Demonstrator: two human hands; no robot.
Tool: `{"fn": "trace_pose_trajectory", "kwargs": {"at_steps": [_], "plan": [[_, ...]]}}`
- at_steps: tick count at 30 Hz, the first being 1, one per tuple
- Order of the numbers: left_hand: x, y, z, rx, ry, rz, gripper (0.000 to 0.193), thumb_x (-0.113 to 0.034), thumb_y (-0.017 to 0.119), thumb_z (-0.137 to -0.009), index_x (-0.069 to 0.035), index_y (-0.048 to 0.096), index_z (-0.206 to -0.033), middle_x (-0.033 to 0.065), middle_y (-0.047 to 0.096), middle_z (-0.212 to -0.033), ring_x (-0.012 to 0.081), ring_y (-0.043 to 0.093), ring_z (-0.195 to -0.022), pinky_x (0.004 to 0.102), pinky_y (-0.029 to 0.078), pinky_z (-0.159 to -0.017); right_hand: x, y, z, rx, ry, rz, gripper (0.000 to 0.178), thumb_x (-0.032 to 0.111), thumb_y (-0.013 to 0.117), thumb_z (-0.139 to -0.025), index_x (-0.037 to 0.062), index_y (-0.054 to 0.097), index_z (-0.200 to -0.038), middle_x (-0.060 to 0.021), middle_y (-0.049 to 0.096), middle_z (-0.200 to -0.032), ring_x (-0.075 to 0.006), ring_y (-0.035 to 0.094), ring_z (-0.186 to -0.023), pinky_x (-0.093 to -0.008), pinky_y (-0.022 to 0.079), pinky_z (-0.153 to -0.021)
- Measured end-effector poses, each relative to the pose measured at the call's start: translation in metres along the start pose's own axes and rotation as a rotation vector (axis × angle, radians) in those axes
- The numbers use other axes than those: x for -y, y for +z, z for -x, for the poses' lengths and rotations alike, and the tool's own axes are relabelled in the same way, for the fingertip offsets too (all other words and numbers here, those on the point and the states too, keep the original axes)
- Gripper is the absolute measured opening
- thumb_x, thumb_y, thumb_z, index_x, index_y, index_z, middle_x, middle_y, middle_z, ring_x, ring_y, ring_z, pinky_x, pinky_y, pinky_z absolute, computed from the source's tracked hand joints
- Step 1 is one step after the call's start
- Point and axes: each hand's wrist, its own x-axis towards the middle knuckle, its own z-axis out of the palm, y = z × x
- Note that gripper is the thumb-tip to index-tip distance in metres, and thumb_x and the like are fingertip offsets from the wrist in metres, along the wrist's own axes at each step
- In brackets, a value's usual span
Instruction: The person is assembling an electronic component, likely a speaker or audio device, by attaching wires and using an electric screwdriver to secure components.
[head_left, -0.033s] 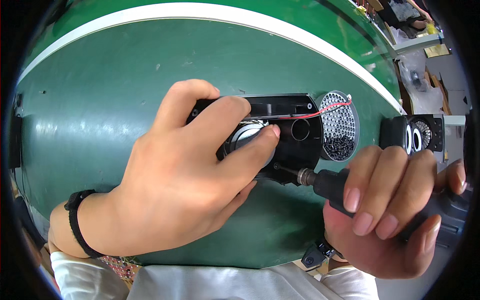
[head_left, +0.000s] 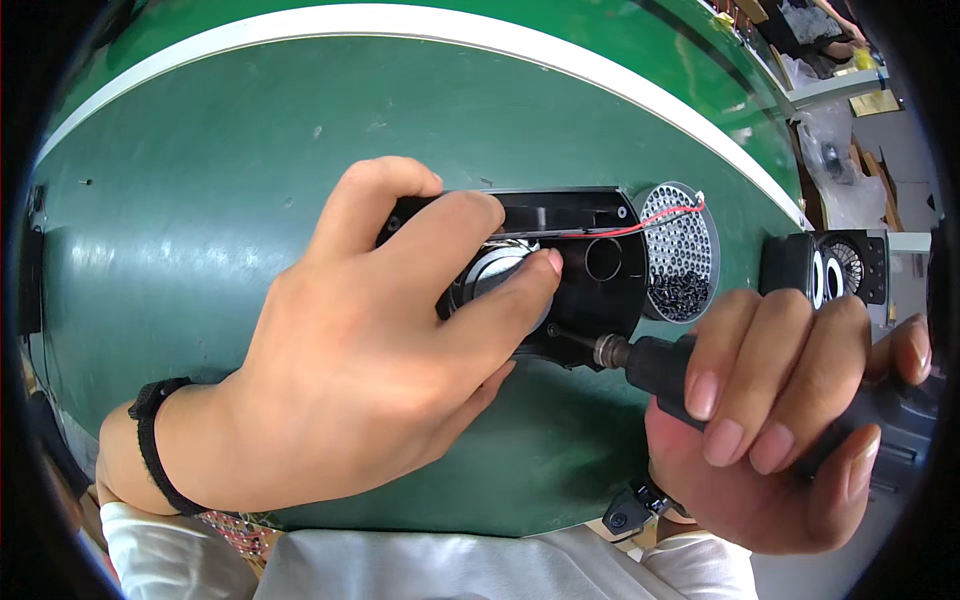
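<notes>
**Black moulded plastic housing (head_left: 585,302) held down on the bench (head_left: 210,270) by the left hand (head_left: 365,330)**

The housing lies on the green bench in front of the person, with a round silver metal part (head_left: 497,268) set in it. It looks light and stiff, its smooth faces probably a little slippery, so the long rims seem the best place to take hold. The thin red and black wires (head_left: 652,222), running to a small white connector (head_left: 699,196), look like the fragile part and are better not used as a grip.

The left hand comes from the lower left, back upward, spread over the housing's left part. Its fingers are moderately apart, holding the housing: one hooks over the far rim, the next presses the raised ledge, and the thumb lies by the silver part.

The right hand (head_left: 775,405) comes from the lower right, palm turned partly up, its fingers curled round a black powered screwdriver (head_left: 655,374). The tool points left, its bit reaching a small round boss near the housing's near edge; whether a screw sits there, I cannot tell.

Just beyond the housing's right end stands a round grey perforated dish (head_left: 680,248) with small black screws (head_left: 680,296) heaped in its nearer part.
</notes>
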Motion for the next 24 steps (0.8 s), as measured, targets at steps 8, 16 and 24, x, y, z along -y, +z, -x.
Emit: {"fn": "trace_pose_trajectory", "kwargs": {"at_steps": [8,16,24], "plan": [[0.001,0.002,-0.002,0.006,-0.022,0.024,0.071,-0.009,0.086,-0.045,-0.01,0.069,-0.114,0.0167,0.058,-0.112,0.0375,0.052,-0.098,0.0457,0.048,-0.084,-0.005,-0.006,0.001,-0.046,0.016,0.045,0.039,0.022,0.05,-0.095,0.0075,0.039,-0.13,-0.0013,0.049,-0.076,-0.015,0.051,-0.065,-0.0332,0.042,-0.066],[0.001,0.005,-0.005,0.025,-0.036,-0.005,0.067,-0.009,0.084,-0.047,-0.01,0.07,-0.112,0.0142,0.057,-0.112,0.0366,0.05,-0.099,0.0431,0.049,-0.081,-0.034,-0.029,0.005,0.075,-0.099,-0.127,0.035,0.018,0.051,-0.095,0.0085,0.042,-0.127,-0.0024,0.05,-0.072,-0.0145,0.051,-0.059,-0.033,0.044,-0.061],[0.002,0.009,-0.001,0.006,-0.017,-0.063,0.063,-0.009,0.084,-0.048,-0.008,0.07,-0.109,0.0141,0.057,-0.112,0.037,0.05,-0.1,0.0422,0.049,-0.081,-0.012,-0.009,-0.003,0.17,0.037,0.237,0.023,0.017,0.049,-0.095,0.0112,0.04,-0.116,-0.0024,0.049,-0.07,-0.0146,0.05,-0.057,-0.0329,0.044,-0.061]]}}
